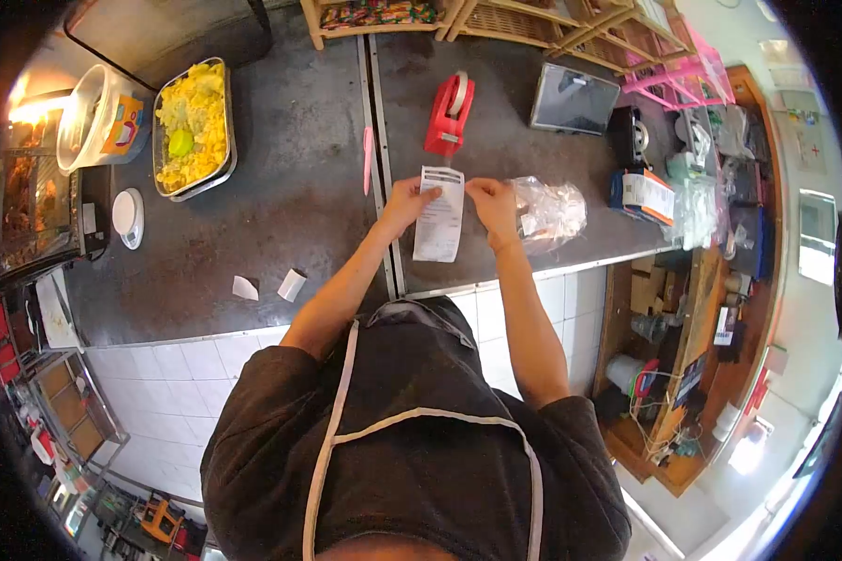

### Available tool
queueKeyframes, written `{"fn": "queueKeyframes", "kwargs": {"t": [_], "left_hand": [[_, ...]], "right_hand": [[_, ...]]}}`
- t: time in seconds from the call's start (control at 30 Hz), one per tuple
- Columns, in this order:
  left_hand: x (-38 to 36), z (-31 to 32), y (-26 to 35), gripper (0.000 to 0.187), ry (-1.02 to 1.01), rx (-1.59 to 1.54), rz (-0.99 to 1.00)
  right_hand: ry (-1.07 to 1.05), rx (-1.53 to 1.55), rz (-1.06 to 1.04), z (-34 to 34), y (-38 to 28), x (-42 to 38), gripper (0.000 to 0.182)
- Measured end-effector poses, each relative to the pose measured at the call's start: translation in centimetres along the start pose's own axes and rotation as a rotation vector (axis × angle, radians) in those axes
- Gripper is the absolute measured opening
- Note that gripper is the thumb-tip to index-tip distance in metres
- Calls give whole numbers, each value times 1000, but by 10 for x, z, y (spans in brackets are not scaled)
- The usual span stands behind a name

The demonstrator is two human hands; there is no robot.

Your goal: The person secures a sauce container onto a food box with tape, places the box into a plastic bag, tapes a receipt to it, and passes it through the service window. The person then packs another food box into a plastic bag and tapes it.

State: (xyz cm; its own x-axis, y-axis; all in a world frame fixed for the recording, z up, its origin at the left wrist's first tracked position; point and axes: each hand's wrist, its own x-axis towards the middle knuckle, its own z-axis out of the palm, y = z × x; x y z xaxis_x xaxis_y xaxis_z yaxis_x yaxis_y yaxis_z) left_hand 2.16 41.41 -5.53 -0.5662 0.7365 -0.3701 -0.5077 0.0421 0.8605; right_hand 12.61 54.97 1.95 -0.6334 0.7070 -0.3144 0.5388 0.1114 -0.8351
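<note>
A printed paper receipt (439, 224) lies lengthwise in front of me at the counter's front part. My left hand (404, 206) is closed on its left edge, thumb over the paper. At the receipt's upper right edge, my right hand (496, 206) has its fingertips pinched together; what is between them is too small to tell. Just beyond the paper stands a red tape dispenser (446, 126) with a roll in it. Beside my right hand sits a clear plastic bag (549, 213), its contents hard to make out. A pink pen (368, 161) lies beyond my left hand.
On the left are a metal tray of yellow food (231, 154), a clear tub (84, 126), a white scale (128, 218) and two paper scraps (292, 284). To the right stand a tablet (575, 98) and an orange-and-blue box (647, 195). Wicker racks (510, 23) line the back.
</note>
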Motion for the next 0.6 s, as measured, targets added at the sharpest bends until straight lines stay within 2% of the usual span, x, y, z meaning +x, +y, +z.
{"fn": "queueKeyframes", "kwargs": {"t": [0.07,0.1,0.13,0.17,0.2,0.23,0.27,0.33,0.37,0.4,0.43,0.47,0.5,0.53,0.57,0.6], "left_hand": [[1,0,-4,23,-28,12,-49],[0,0,1,23,-31,18,-82],[-2,3,0,23,-34,23,-82],[-2,5,-1,21,-5,96,4],[1,5,-1,20,24,175,92],[7,-1,-9,21,79,316,55],[19,-13,-9,21,71,326,58],[16,-20,-29,20,123,581,-39],[9,-7,-11,20,52,345,-18],[-20,8,18,21,-10,108,-17],[-51,27,42,21,-99,181,-76],[-68,44,65,22,-174,251,-115],[-80,66,82,22,-367,319,-42],[-98,90,91,23,-546,373,12],[-103,113,99,23,-544,365,-21],[-87,136,108,23,-604,567,-166]], "right_hand": [[38,222,59,8,-14,17,20],[39,227,57,17,-11,34,20],[-34,406,154,29,1,57,19],[-111,584,247,42,15,75,19],[-112,594,240,56,30,85,19],[-9,374,168,71,46,94,17],[102,154,101,83,52,101,16],[284,-50,60,89,28,74,9],[251,36,-260,90,45,71,9],[202,220,-238,59,-6,29,9],[156,273,-301,25,-35,-10,9],[168,284,-264,-18,-70,-53,11],[250,158,-408,-54,-66,-77,10],[275,558,-261,-86,-71,-101,9],[389,486,-217,-125,-61,-108,14],[514,465,-195,-152,-55,-95,14]]}}
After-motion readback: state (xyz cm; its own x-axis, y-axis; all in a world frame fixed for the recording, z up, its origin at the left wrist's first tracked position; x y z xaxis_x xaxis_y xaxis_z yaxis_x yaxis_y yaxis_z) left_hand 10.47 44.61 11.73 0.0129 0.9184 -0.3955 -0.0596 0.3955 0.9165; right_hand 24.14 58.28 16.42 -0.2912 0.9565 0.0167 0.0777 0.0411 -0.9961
